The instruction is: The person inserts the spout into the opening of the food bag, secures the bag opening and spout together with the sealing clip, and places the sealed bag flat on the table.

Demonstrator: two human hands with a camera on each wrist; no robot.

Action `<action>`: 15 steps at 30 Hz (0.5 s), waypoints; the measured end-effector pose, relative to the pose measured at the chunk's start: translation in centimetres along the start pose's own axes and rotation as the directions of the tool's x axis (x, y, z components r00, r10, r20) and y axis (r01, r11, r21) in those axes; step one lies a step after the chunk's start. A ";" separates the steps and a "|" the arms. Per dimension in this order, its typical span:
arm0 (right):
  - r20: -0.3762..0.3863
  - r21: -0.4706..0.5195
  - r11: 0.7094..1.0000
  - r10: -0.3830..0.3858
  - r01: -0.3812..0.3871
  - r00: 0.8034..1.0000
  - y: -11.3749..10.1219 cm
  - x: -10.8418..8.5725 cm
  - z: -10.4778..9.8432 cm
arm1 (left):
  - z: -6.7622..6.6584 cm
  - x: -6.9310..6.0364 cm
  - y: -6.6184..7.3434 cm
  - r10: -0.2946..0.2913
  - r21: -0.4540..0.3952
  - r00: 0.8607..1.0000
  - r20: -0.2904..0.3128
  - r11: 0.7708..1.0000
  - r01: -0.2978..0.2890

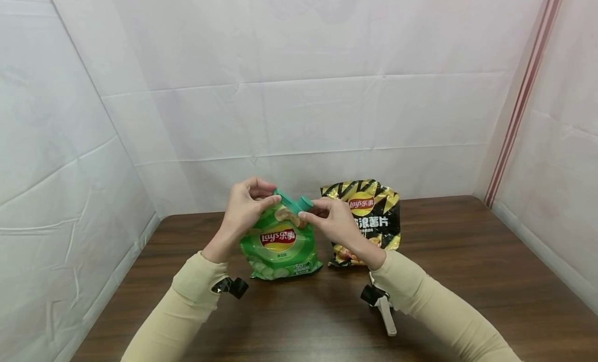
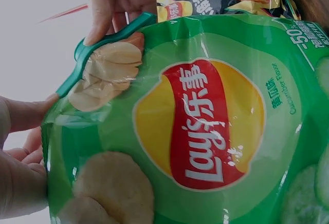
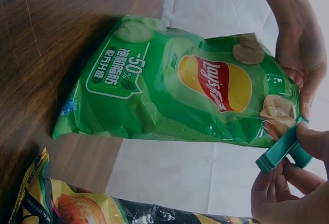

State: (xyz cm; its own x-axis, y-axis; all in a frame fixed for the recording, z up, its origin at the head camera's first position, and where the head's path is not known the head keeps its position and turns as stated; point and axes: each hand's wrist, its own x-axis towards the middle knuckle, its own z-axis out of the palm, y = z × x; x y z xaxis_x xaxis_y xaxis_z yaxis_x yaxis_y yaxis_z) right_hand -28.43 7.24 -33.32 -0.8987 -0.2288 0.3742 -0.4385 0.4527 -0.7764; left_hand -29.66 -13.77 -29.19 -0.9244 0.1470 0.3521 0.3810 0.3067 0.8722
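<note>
A green Lay's chip bag point(image 1: 279, 247) stands upright on the table, its front toward me. Across its top right corner lies a teal bag clip point(image 1: 290, 202) with a round cap-like knob. My left hand point(image 1: 245, 206) pinches the bag's top edge at the clip's upper end. In the right wrist view, the right hand point(image 3: 298, 188) grips the teal clip between thumb and fingers, near the round knob. Seen from the left wrist, the clip point(image 2: 79, 64) runs along the bag's edge; whether it is fully closed, I cannot tell.
A black and yellow Lay's bag point(image 1: 390, 214) stands behind my right hand, partly hidden by it. Below the right wrist a pale, narrow handle-like object point(image 1: 385, 316) shows on the brown wooden table point(image 1: 289, 325). White sheeting point(image 1: 299, 118) hangs behind and at both sides.
</note>
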 end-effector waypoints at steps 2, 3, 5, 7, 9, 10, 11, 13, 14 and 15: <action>-0.001 -0.007 1.000 0.001 -0.001 1.000 -0.1 0.0 0.0 | 0.0 0.0 0.1 0.008 0.013 1.000 0.008 1.000 -0.008; -0.002 -0.010 1.000 0.002 -0.002 1.000 -0.1 0.0 -0.1 | 0.0 0.0 0.2 0.014 0.024 1.000 0.014 1.000 -0.015; 0.000 -0.011 1.000 0.005 -0.005 1.000 -0.1 0.0 -0.1 | 0.0 -0.1 0.4 0.027 0.041 0.999 0.029 0.999 -0.028; -0.001 -0.014 1.000 0.003 -0.003 1.000 -0.1 0.0 -0.1 | -0.1 0.0 0.5 0.028 0.053 0.999 0.042 0.998 -0.031; -0.001 -0.016 1.000 0.002 -0.002 1.000 -0.1 0.0 -0.1 | -0.1 0.1 0.5 0.025 0.059 0.998 0.055 0.998 -0.028; -0.003 -0.017 1.000 -0.002 0.002 1.000 0.0 0.0 -0.1 | -0.2 0.1 0.5 0.021 0.059 0.998 0.062 0.998 -0.025; -0.005 -0.021 1.000 -0.004 0.004 1.000 0.0 0.0 -0.1 | -0.2 0.2 0.4 0.016 0.059 0.998 0.066 0.998 -0.020; -0.005 -0.027 1.000 -0.004 0.004 1.000 0.1 0.0 -0.1 | -0.3 0.2 0.3 0.000 0.051 0.997 0.079 0.999 -0.004; -0.003 -0.027 1.000 -0.003 0.003 1.000 0.1 -0.1 -0.1 | -0.3 0.3 0.3 -0.010 0.048 0.996 0.088 0.999 0.006; -0.003 -0.030 1.000 0.001 -0.001 1.000 0.1 -0.1 -0.1 | -0.4 0.3 0.3 -0.020 0.040 0.995 0.096 0.999 0.016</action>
State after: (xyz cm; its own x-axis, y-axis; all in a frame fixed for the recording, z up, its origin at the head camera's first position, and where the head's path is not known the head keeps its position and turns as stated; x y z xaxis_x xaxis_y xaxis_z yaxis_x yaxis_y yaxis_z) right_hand -28.40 7.43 -33.37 -0.8993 -0.2259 0.3745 -0.4373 0.4787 -0.7613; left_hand -29.82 -13.98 -28.75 -0.9255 0.2305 0.3004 0.3665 0.3461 0.8636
